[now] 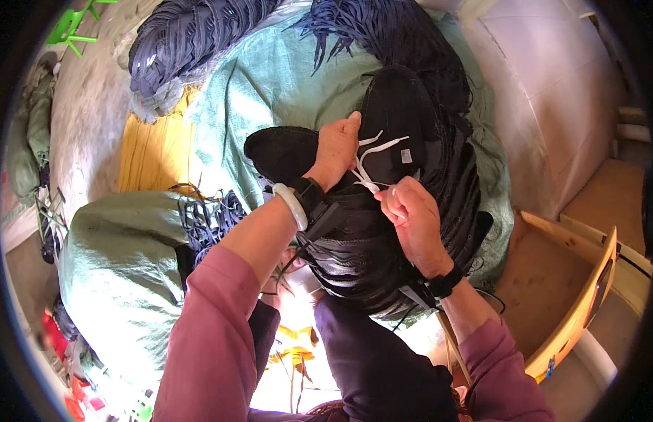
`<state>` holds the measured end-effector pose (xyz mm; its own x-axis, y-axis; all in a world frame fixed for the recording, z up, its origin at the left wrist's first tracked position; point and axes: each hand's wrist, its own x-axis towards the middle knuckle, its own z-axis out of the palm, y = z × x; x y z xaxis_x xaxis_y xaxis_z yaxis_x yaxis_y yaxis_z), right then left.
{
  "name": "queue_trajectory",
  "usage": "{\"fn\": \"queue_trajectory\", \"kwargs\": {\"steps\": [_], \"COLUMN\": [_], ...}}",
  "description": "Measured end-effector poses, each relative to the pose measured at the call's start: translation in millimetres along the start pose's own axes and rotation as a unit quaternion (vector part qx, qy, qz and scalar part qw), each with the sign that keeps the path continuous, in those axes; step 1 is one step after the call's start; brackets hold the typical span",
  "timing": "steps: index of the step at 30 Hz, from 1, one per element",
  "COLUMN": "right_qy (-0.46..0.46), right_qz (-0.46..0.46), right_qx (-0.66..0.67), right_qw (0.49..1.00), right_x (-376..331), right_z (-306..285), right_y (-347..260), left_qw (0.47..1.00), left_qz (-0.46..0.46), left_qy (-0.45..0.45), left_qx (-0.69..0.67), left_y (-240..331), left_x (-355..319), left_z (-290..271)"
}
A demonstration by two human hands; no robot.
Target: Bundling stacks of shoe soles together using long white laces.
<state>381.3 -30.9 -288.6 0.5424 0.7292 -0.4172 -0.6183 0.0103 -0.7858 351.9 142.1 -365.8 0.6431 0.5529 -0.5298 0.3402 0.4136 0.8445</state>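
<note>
A thick stack of black fabric pieces that look like shoe uppers (354,253) lies in front of me. On top rests a black piece with a rounded end (400,98) and a small white label (406,156). A white cord (363,169) runs between my hands, two of its ends lying loose over the black cloth. My right hand (413,218) is closed, pinching the cord between thumb and fingers. My left hand (336,151) is closed beside another rounded black piece (283,153), with the cord coming out at its fingers; the grip itself is partly hidden.
Green woven sacking (249,98) lies under the stack. Bundles of dark blue pieces (193,42) are at the far side. A stuffed green sack (115,246) stands left, an open wooden drawer (551,288) right, and a green stool (69,32) far left.
</note>
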Motion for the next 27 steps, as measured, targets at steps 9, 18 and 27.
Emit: {"fn": "queue_trajectory", "kwargs": {"steps": [9, 18, 27], "right_qy": [0.039, 0.125, 0.375], "right_qz": [-0.007, -0.09, 0.116], "right_qx": [0.115, -0.242, -0.113], "right_qw": [0.993, 0.958, 0.913], "right_x": [-16, -34, -111], "right_z": [3, -33, -108], "right_y": [5, -27, -22], "left_qw": [1.0, 0.88, 0.767], "left_qz": [-0.02, 0.147, 0.265], "left_qy": [0.007, -0.31, -0.164], "left_qx": [-0.021, 0.329, 0.561], "left_y": [-4, 28, 3], "left_x": [-2, -38, -47], "left_z": [-5, -17, -2]}}
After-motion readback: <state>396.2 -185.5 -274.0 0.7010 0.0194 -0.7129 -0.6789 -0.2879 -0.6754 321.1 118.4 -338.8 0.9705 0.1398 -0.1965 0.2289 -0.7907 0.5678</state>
